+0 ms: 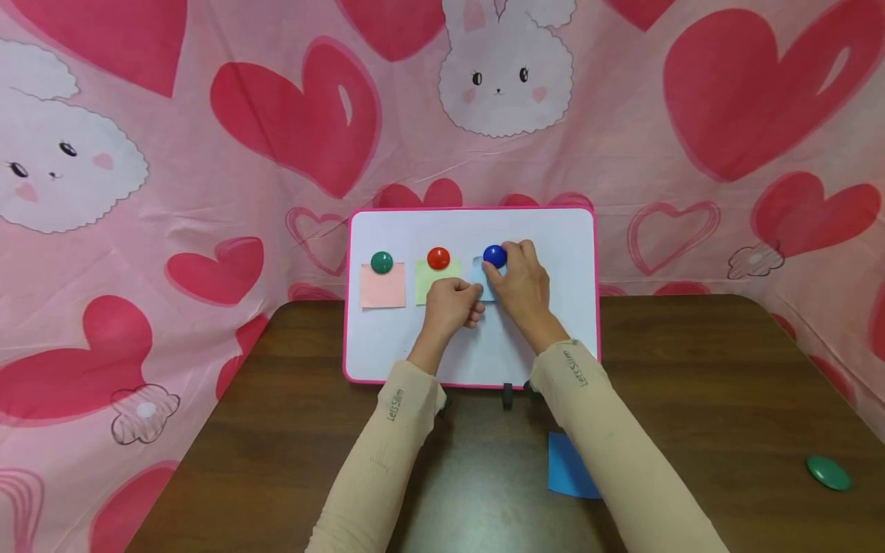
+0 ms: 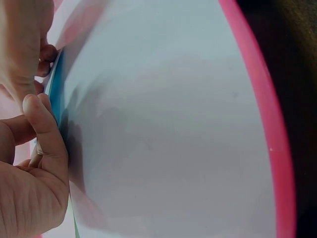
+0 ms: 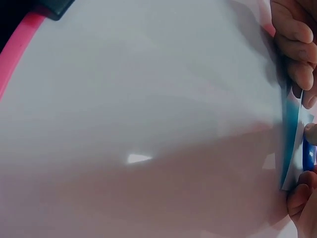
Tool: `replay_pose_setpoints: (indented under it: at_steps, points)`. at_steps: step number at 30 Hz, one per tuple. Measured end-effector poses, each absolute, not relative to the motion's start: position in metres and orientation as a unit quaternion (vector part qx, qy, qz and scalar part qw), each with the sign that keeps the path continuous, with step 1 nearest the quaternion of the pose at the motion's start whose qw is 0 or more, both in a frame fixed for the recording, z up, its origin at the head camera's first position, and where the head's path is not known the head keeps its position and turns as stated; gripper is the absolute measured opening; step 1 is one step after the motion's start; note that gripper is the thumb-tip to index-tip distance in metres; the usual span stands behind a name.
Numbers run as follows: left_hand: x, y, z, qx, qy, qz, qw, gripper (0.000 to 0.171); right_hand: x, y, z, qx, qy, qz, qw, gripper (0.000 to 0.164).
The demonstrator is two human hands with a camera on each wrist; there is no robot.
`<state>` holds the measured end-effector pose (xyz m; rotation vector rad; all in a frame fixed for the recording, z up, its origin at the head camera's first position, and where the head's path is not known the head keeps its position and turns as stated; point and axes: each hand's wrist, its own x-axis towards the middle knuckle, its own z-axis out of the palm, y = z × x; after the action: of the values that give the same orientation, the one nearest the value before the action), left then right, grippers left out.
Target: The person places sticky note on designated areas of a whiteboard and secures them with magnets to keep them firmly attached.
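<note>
A whiteboard with a pink frame leans upright on the table. My right hand pinches a round blue magnet between thumb and fingers, at the top of a light blue sticky note on the board. With thumb and forefinger, my left hand pinches the note's left edge. In the right wrist view, the note stands slightly off the board, beneath the blue magnet. To the left, a red magnet tops a green note, and a green magnet tops a pink note.
A darker blue sheet lies on the wooden table, partly under my right forearm. Far right on the table is another green magnet. Black feet show at the board's lower edge. A pink heart-printed cloth hangs behind.
</note>
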<state>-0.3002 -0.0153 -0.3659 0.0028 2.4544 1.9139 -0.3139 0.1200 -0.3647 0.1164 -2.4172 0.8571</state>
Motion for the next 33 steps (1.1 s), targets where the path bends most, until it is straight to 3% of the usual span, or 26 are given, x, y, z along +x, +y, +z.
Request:
replay_pose_setpoints:
  at_steps: [24, 33]
  points:
    - [-0.302, -0.014, -0.367, 0.004, 0.794, 0.608, 0.014, 0.021, -0.314, 0.125, -0.366, 0.078, -0.905, 0.286, 0.305, 0.046]
    - [-0.291, -0.020, -0.366, 0.000, 0.795, 0.607, 0.016, 0.024, -0.295, 0.142, -0.353, 0.081, -0.899, 0.318, 0.291, 0.059]
